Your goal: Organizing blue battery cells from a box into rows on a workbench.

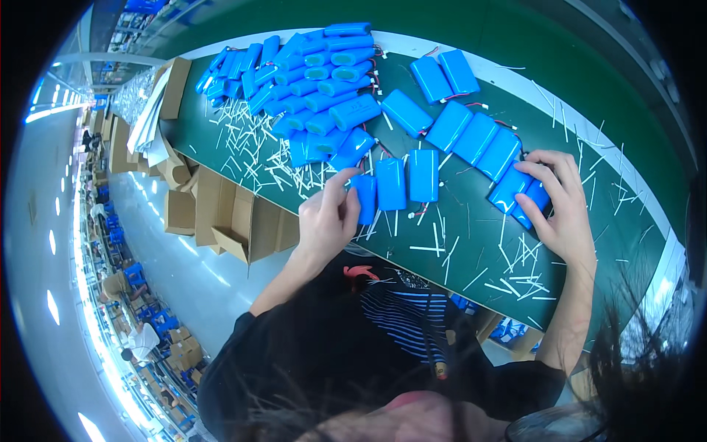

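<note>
On a green table [471, 243] lie many blue wrapped battery packs. My left hand [328, 217] pinches the left one of three upright packs [365, 197] near the table's front edge; the other two [406, 178] stand side by side just to its right. My right hand [561, 206] rests with spread fingers on a pair of blue packs [519, 193] at the right end of a slanted row of packs [471, 136]. A big heap of the same packs [309, 81] fills the far left of the table.
Small white strips [250, 151] litter the table, most thickly below the heap and near my right hand. Open cardboard boxes [221, 214] stand on the floor at the left. A stack of flat cardboard and papers [158, 110] leans at the table's left end.
</note>
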`<action>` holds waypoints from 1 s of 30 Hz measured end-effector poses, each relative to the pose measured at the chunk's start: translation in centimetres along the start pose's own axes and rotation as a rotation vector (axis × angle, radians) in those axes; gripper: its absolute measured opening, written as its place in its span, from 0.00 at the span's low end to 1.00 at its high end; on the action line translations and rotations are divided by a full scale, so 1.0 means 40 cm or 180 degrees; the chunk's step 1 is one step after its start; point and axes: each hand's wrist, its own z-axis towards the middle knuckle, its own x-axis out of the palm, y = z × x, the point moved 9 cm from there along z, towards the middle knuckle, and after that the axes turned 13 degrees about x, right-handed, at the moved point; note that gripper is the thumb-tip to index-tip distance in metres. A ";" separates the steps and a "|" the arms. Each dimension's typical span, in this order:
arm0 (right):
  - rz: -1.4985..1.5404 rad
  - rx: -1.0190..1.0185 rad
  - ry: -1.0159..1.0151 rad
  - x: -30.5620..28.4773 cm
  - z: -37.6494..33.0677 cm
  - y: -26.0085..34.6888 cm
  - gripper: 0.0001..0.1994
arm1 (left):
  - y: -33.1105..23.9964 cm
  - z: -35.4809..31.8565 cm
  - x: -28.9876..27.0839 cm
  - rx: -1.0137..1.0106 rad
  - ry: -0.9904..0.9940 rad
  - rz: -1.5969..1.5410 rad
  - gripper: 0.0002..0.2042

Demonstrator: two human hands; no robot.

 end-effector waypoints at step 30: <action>-0.1434 0.0007 -0.0893 0.067 0.043 0.077 0.37 | -0.218 0.196 0.085 0.2434 0.0238 0.0444 0.42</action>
